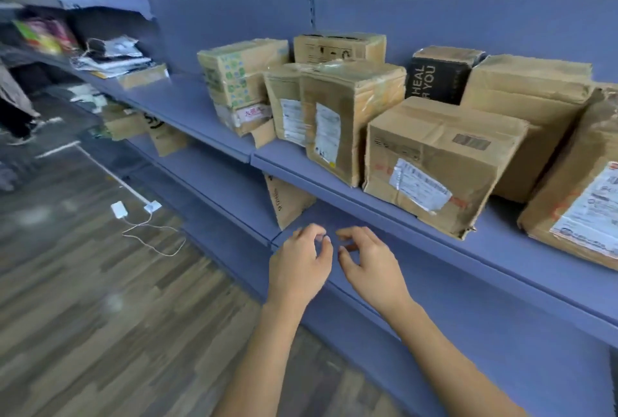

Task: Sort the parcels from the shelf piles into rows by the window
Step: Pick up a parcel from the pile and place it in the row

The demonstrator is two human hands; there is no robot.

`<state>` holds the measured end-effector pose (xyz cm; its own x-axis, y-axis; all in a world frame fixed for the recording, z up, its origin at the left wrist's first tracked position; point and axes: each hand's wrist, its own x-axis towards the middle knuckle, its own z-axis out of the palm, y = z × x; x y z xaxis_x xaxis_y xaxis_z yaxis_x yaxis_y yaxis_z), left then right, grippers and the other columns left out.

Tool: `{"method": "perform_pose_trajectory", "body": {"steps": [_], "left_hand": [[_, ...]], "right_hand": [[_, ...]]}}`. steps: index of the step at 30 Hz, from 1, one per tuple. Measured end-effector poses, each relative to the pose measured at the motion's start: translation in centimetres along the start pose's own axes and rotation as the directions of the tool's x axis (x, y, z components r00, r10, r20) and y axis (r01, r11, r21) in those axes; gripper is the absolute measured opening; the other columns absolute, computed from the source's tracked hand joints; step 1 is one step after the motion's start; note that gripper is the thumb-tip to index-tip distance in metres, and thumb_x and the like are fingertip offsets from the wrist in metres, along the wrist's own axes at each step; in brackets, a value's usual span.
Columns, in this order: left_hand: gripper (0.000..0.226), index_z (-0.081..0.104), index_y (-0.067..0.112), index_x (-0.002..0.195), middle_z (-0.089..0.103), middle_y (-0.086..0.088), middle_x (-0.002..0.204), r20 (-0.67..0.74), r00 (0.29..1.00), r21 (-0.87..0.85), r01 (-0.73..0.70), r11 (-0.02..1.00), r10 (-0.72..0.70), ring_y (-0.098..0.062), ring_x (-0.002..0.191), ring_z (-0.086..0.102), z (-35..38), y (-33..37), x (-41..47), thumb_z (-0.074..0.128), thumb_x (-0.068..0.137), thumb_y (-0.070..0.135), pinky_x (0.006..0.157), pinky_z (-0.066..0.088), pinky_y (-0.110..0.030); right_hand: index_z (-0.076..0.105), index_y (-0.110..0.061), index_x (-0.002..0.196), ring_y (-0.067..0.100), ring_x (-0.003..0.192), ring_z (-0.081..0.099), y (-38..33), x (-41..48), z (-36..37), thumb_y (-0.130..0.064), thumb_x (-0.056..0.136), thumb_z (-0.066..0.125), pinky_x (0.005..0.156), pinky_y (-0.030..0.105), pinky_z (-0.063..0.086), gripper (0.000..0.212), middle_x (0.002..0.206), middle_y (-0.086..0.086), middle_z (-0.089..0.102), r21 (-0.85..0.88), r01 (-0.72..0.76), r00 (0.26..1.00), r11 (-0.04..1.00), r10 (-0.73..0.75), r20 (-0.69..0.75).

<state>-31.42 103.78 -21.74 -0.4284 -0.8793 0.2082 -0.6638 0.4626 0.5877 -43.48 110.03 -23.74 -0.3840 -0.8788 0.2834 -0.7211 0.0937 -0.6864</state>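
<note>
Several cardboard parcels stand on the blue shelf (214,115). A printed box (239,82) is leftmost, then two upright labelled boxes (347,118), a larger labelled box (438,165) at the shelf's front edge, a black box (434,77) behind, and a big labelled parcel (578,189) at the right edge. My left hand (299,266) and my right hand (369,262) hover side by side below the shelf's front edge, under the upright boxes. Both have loosely curled fingers and hold nothing.
A lower shelf (217,179) holds a tilted box (287,199) and more cartons (164,135) to the left. Papers and bags (110,55) lie on the far left shelf. A white cable with a charger (133,209) lies on the wooden floor (100,299).
</note>
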Motion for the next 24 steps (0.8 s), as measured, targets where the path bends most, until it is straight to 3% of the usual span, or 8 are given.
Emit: {"method": "perform_pose_trajectory", "body": {"steps": [5,10,14,24], "left_hand": [[0.018,0.061,0.022,0.103,0.065,0.007,0.103,-0.068,0.99,-0.035,0.125,0.992,-0.127,-0.017,0.093,0.062,-5.4,-8.3,1.1,0.048,0.094,0.029,0.079,0.051,-0.038],[0.013,0.059,0.028,0.098,0.065,0.012,0.098,-0.14,0.963,0.033,0.237,0.971,-0.23,-0.011,0.088,0.059,-9.4,-15.0,1.2,0.048,0.094,0.032,0.063,0.035,-0.025],[0.012,0.06,0.028,0.097,0.067,0.01,0.098,-0.151,0.938,-0.01,0.316,0.949,-0.314,-0.013,0.091,0.062,-11.7,-19.1,2.0,0.049,0.093,0.031,0.075,0.048,-0.032],[0.013,0.058,0.031,0.097,0.066,0.013,0.089,-0.149,0.928,-0.015,0.344,0.939,-0.342,-0.011,0.082,0.061,-12.8,-26.0,9.2,0.047,0.094,0.036,0.068,0.047,-0.03]], "right_hand": [[0.061,-0.024,0.11,0.014,0.096,0.061,-6.2,3.1,8.9,-0.02,0.093,0.055,0.075,0.036,0.051,0.019,0.111,-0.008,0.058,0.071,0.069,0.992,0.995,-0.076,0.103],[0.063,-0.024,0.109,0.011,0.098,0.061,-11.3,5.4,15.8,-0.022,0.093,0.055,0.082,0.037,0.05,0.019,0.109,-0.01,0.059,0.159,0.088,0.974,0.983,-0.118,0.192],[0.062,-0.02,0.113,0.012,0.098,0.063,-14.2,7.1,19.8,-0.022,0.093,0.056,0.083,0.04,0.052,0.021,0.114,-0.007,0.06,0.193,0.097,0.959,0.976,-0.144,0.243],[0.06,-0.022,0.119,0.005,0.101,0.058,-15.8,15.5,26.4,-0.022,0.094,0.055,0.09,0.033,0.049,0.026,0.12,-0.012,0.057,0.216,0.048,0.951,0.975,-0.111,0.29]]}}
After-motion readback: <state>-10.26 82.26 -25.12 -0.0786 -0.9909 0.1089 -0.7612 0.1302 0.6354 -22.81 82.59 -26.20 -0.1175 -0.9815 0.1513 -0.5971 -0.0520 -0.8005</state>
